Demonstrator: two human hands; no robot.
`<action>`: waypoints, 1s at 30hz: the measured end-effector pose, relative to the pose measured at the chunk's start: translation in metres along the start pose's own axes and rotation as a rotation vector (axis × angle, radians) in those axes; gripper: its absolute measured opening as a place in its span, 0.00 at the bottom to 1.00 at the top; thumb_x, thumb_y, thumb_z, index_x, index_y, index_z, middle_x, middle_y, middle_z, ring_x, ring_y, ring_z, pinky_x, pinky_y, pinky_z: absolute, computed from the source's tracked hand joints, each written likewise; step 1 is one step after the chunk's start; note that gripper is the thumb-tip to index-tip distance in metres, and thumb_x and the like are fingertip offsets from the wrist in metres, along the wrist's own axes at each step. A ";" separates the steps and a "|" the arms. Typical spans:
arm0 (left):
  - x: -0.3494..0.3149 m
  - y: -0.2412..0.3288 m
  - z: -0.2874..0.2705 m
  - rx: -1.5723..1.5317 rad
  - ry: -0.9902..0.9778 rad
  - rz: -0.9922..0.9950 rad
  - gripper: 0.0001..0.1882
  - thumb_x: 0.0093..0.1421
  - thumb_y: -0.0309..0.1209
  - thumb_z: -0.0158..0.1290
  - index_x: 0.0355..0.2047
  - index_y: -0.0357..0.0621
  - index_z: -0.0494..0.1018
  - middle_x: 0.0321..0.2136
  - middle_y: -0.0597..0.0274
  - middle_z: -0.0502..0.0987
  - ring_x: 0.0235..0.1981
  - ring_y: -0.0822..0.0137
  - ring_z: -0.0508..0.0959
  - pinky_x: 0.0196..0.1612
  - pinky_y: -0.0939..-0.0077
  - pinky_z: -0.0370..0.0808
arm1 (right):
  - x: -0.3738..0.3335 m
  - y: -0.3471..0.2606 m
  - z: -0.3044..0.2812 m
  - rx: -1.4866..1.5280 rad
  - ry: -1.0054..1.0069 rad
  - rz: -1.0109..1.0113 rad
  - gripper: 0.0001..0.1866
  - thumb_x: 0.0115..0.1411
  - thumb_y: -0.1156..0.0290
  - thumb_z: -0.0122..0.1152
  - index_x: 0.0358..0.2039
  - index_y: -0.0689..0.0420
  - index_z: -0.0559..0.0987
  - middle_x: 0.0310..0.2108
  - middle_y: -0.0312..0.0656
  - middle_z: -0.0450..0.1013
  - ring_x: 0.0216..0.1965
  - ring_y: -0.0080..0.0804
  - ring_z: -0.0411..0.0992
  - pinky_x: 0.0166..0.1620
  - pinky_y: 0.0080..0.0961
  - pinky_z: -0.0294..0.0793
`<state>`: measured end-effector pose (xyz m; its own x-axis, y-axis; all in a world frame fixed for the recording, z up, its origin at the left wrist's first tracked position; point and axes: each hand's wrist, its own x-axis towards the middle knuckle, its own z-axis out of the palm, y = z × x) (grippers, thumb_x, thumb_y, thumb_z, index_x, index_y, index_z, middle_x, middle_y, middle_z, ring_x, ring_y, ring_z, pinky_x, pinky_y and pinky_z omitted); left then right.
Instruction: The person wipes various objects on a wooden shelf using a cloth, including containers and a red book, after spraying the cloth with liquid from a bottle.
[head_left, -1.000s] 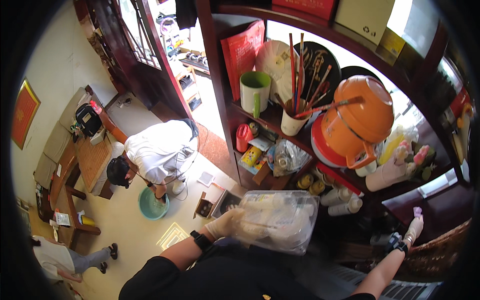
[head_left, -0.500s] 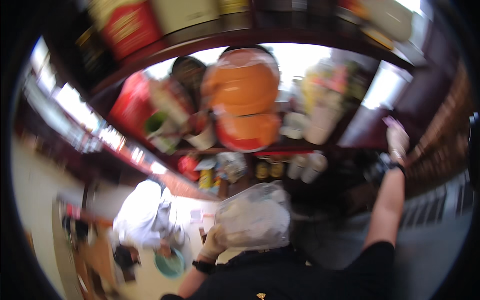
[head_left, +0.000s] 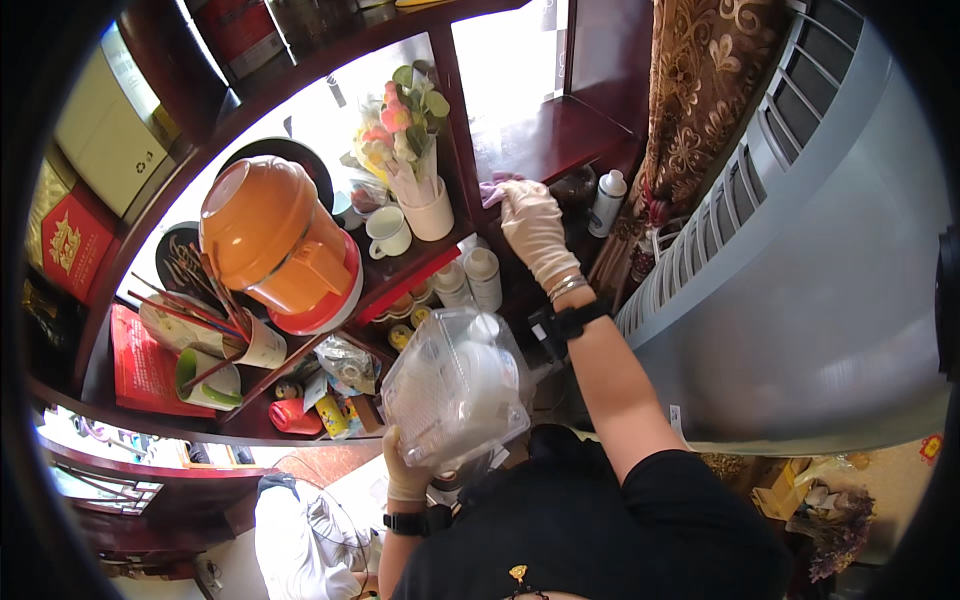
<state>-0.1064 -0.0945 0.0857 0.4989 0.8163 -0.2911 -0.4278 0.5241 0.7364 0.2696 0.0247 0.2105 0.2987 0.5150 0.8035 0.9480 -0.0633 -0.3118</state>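
Observation:
My left hand [head_left: 406,474], in a pale glove, grips the lower corner of a clear plastic box [head_left: 455,385] held tilted in front of my chest. Whitish round items show faintly through its walls. My right arm reaches out, and the gloved right hand [head_left: 538,228] pinches a purple cloth [head_left: 497,187] against the front edge of a dark red wooden shelf [head_left: 555,140]. Just to the right of that hand stands a white spray can [head_left: 608,203], beside a dark rounded object [head_left: 573,187].
To the left the shelf bears a white vase [head_left: 430,212] of flowers, a white mug [head_left: 388,232], an orange appliance [head_left: 265,235] and cups with sticks. White bottles [head_left: 483,278] stand below. A large grey air unit [head_left: 790,300] fills the right. A person in white [head_left: 300,540] is at lower left.
My view has swung to the right, bringing the curtain and grey unit in. The right hand keeps the cloth at the shelf edge; the left still holds the box.

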 end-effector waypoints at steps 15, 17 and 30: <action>0.075 0.083 0.231 0.014 -0.415 -0.056 0.24 0.59 0.44 0.44 0.52 0.45 0.64 0.46 0.60 0.71 0.44 0.65 0.73 0.45 0.69 0.72 | -0.160 0.054 -0.039 1.054 0.095 0.673 0.26 0.64 0.59 0.45 0.57 0.62 0.59 0.52 0.46 0.61 0.54 0.34 0.60 0.54 0.23 0.63; 0.086 0.102 0.259 -0.024 -0.471 -0.223 0.24 0.58 0.46 0.47 0.51 0.47 0.65 0.43 0.61 0.73 0.43 0.64 0.74 0.45 0.65 0.72 | -0.135 0.014 -0.086 1.147 0.089 1.140 0.23 0.67 0.56 0.37 0.56 0.57 0.63 0.33 0.30 0.70 0.22 0.13 0.66 0.26 0.13 0.70; 0.278 0.068 0.364 -0.115 -0.312 -0.079 0.25 0.61 0.41 0.44 0.53 0.39 0.58 0.47 0.45 0.70 0.44 0.51 0.75 0.43 0.51 0.76 | 0.014 0.124 -0.072 0.718 0.205 0.852 0.41 0.61 0.52 0.50 0.64 0.62 0.44 0.67 0.46 0.40 0.67 0.32 0.38 0.66 0.27 0.34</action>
<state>0.2768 0.0796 0.2774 0.7328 0.6677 -0.1311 -0.4520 0.6217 0.6397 0.3991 -0.0372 0.2199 0.8919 0.3851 0.2372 0.1644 0.2125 -0.9632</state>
